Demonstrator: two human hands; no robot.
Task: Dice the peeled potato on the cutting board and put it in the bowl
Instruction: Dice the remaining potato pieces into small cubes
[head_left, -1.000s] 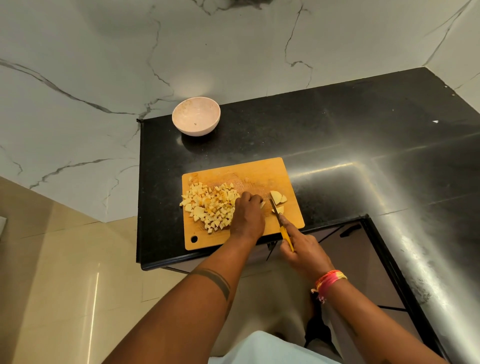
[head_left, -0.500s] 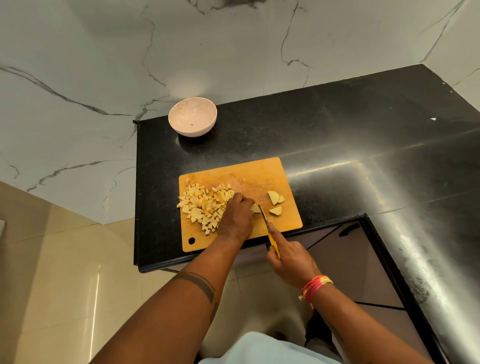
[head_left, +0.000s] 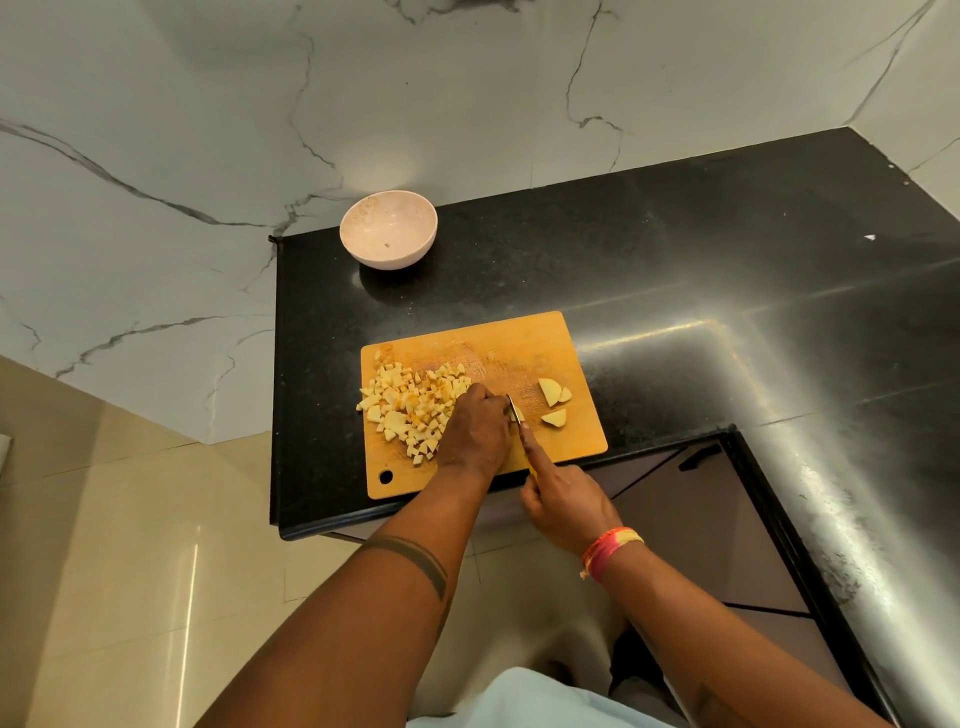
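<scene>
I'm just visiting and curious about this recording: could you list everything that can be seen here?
bowl: one, pale pink, far left corner of the counter, no potato visible in it
cutting board: one, orange-brown, near edge of the counter
diced potato: one pile of many cubes, pale yellow, left part of the board
larger potato pieces: about three, pale yellow, right part of the board
knife: one, yellow handle, blade down on the board
counter: one, glossy black, L-shaped
wall: white marble with dark veins
wristband: one, pink and orange, right wrist
left hand: curled on the board beside the blade
right hand: grips the knife
</scene>
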